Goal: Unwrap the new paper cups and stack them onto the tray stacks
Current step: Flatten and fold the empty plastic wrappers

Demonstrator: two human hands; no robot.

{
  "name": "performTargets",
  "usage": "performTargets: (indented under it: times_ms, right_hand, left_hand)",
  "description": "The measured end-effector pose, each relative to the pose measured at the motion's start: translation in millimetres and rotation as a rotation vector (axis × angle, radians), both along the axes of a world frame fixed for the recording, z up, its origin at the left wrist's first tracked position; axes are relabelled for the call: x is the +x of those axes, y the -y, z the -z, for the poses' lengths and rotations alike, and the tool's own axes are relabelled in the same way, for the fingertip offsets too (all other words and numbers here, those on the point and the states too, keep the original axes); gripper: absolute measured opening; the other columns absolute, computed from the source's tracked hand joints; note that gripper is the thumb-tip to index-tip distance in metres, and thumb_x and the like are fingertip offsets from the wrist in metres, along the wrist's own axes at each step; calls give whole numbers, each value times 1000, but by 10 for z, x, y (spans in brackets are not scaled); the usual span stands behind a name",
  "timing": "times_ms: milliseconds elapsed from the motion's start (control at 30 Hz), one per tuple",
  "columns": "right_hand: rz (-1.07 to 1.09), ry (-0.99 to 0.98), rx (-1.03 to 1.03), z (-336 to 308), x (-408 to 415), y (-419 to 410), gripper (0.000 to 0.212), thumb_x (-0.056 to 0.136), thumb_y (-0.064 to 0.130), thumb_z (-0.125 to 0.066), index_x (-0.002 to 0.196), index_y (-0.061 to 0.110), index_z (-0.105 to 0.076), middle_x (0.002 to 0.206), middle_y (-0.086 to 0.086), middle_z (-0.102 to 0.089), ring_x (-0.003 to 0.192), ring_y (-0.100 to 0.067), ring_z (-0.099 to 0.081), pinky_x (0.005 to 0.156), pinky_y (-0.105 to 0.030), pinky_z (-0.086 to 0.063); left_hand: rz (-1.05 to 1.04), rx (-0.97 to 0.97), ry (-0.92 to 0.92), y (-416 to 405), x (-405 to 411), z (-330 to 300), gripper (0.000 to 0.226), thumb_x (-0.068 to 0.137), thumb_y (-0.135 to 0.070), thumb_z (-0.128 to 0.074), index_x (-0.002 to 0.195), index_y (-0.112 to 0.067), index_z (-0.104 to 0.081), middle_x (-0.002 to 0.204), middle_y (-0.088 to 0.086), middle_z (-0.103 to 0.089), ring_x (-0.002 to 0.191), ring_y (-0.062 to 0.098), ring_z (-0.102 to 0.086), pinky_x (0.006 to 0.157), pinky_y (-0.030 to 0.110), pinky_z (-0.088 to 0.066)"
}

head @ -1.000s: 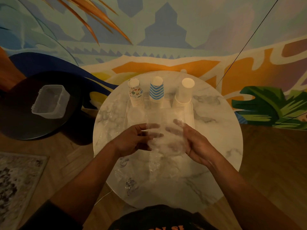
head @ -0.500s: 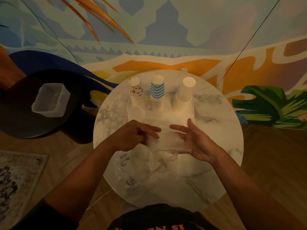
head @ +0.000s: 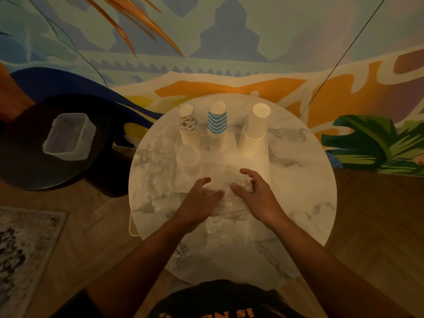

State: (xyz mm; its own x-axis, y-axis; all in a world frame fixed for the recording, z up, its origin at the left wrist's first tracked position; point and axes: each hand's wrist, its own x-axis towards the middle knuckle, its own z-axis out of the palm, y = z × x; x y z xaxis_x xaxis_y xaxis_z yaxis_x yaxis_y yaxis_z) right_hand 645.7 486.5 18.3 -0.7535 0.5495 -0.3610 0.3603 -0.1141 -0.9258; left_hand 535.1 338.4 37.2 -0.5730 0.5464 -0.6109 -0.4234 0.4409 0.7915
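Landmark: clear tray on the round marble worktop.

Along the tray's far edge stand three upside-down cup stacks: patterned stack at its left, blue chevron stack in the middle, plain white stack at its right. A low translucent cup-like shape sits in the tray's near-left part; too faint to identify.

Both hands are at the tray's near edge, close together but not touching. Left hand and right hand are both curled onto a bundle of crinkled clear plastic wrap lying between them. Whether any cups are inside the bundle cannot be told; the plastic is glary and the light dim. More loose clear film lies on the worktop just left of the tray and nearer the person.

Progress, judged: all three stacks are tall and look replenished, and no wrapped sleeve of cups is plainly visible. Likely late in the task, with the wrap being gathered or a last sleeve being opened. Left to do: add any cups still inside and clear the film.

Well left of the tray, an empty clear plastic container sits on a dark round side table.
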Motion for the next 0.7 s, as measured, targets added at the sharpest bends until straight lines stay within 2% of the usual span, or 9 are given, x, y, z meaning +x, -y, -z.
performTargets:
  times_ms: [100,167,233,267,367,433,500,600,700]
  right_hand:
    - [23,62,81,67,18,112,42,94,44,-68,132,34,-53,124,6,-66,111,-10,-65,97,-31,-54]
    - [81,65,105,113,29,178,32,97,39,-65,127,33,-56,116,7,-68,104,-7,-67,90,-25,-54]
    - [140,66,91,171,41,252,26,98,36,-64,123,31,-57,110,5,-70,93,-3,-69,81,-21,-57]
    - [159,72,83,201,47,291,24,98,35,-63,121,29,-57,108,3,-70,89,-3,-69,75,-19,-57]
    - [188,72,43,278,69,376,20,99,32,-64,117,28,-57,101,-1,-69,80,-10,-69,57,-21,-53]
    - [193,75,25,345,80,390,19,98,30,-65,115,28,-57,97,-1,-67,71,-11,-65,52,-22,-50]
    - [179,87,75,435,93,386,19,98,32,-65,115,31,-57,99,1,-67,75,-10,-63,59,-22,-50]
    - [134,141,164,617,149,343,23,98,36,-65,118,30,-55,105,3,-67,91,-13,-65,74,-23,-52]
    - [45,247,243,815,278,298,35,97,41,-64,128,29,-51,107,3,-65,95,-15,-64,85,-31,-55]
  left_hand:
    - [-11,-81,-301,-35,58,142,61,95,-32,-67,147,-32,-35,128,0,-59,106,18,-67,89,40,-60]
    - [-72,-43,-302,-48,101,218,61,94,-31,-67,145,-37,-35,119,2,-59,96,20,-69,74,41,-63]
    - [-99,-6,-329,-42,165,268,55,98,-27,-64,145,-34,-36,109,4,-59,82,18,-70,58,32,-61]
    - [-91,5,-383,-22,199,308,50,100,-27,-61,144,-33,-38,104,5,-61,75,17,-68,55,29,-59]
    - [-75,-5,-498,33,276,418,39,102,-30,-58,138,-35,-44,95,4,-62,70,16,-66,62,31,-59]
    - [-80,-22,-507,54,294,518,36,102,-26,-58,135,-36,-47,91,3,-62,71,19,-66,65,33,-59]
    - [-79,-18,-499,58,302,584,33,102,-23,-56,131,-36,-48,87,5,-60,66,18,-65,63,34,-58]
    - [-56,-42,-482,70,292,698,31,104,-18,-53,132,-30,-48,87,7,-58,59,8,-61,56,26,-56]
    - [-4,-136,-481,112,309,811,36,101,-20,-57,135,-27,-47,97,3,-61,71,13,-67,64,30,-59]
